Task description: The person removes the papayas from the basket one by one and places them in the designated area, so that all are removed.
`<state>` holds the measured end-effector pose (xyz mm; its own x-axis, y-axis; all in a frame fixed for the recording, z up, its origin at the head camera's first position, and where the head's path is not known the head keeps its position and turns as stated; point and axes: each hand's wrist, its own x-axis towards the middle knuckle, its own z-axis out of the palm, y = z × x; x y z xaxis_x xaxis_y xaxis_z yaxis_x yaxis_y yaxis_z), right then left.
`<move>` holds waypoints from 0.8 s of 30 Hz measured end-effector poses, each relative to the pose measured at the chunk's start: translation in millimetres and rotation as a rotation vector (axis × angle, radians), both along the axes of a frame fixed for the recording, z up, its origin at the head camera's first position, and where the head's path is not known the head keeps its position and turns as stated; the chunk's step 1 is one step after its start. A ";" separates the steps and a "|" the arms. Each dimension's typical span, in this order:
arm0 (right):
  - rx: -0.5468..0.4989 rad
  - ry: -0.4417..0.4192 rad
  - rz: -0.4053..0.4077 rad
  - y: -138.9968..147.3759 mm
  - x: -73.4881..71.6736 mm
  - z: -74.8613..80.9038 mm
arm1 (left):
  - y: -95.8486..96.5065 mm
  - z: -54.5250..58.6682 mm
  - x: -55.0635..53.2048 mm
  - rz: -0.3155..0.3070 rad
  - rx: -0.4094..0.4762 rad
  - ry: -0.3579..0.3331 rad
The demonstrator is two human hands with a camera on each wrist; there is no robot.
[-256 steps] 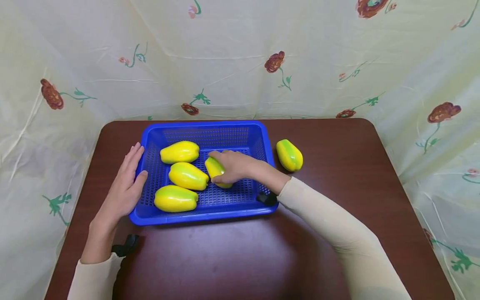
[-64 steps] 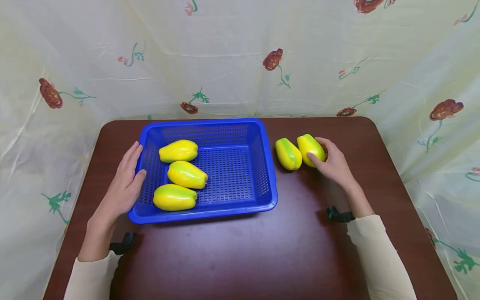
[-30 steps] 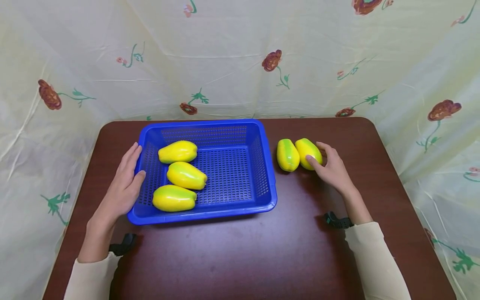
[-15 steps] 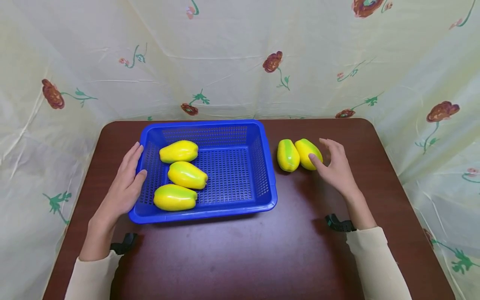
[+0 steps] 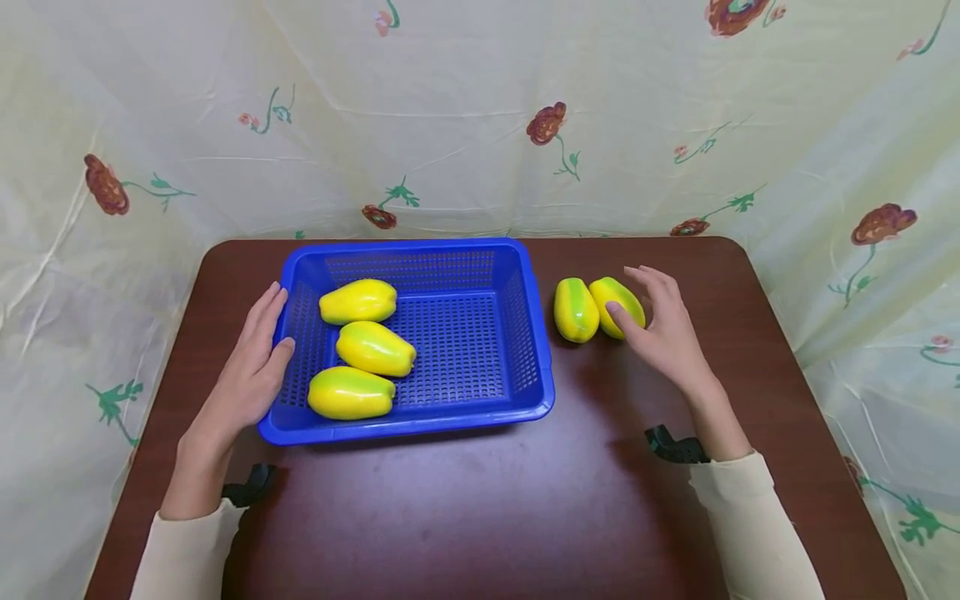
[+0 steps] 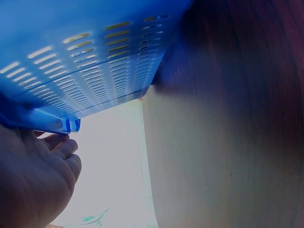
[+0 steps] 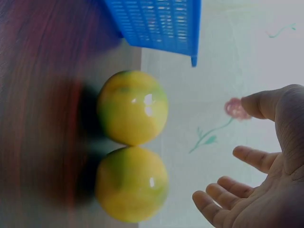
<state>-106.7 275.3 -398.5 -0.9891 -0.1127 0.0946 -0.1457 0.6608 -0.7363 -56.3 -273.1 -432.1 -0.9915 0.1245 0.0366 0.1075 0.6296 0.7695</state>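
A blue plastic basket holds three yellow-green papayas along its left side: a back one, a middle one and a front one. My left hand rests with extended fingers against the basket's left rim; in the left wrist view the hand is under that rim. On the table right of the basket, two more papayas lie side by side, a left one and a right one. Over the right one hovers my right hand, fingers spread; the right wrist view shows a gap between it and both papayas.
The brown table extends in front of the basket and to the right of the loose papayas. A flowered curtain hangs behind the table and along both sides.
Earlier my right hand gripped a papaya inside the basket, then set it down beside the one on the right. It has since released it and lifted slightly. My left hand stays at the rim.
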 end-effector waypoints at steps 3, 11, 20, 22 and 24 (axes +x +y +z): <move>-0.007 0.014 0.014 -5.4 -1.5 2.3 | 0.6 0.7 -0.7 0.000 0.002 -0.002; -0.006 0.025 0.064 -29.7 -4.3 4.1 | 0.3 1.9 0.1 0.007 0.000 -0.012; -0.013 0.031 0.139 -53.2 -1.9 5.9 | 0.0 2.0 0.1 0.006 -0.001 -0.015; -0.016 0.035 0.159 -56.6 -3.0 7.3 | 0.1 1.7 -0.4 0.003 -0.001 -0.013; -0.016 0.034 0.180 -60.2 -4.0 9.6 | 0.2 1.4 -1.0 0.003 -0.003 -0.011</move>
<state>-110.7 215.1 -388.8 -0.9492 -0.2860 0.1312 -0.2860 0.6100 -0.7390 -57.3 -272.9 -430.8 -0.9923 0.1216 0.0254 0.0972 0.6324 0.7685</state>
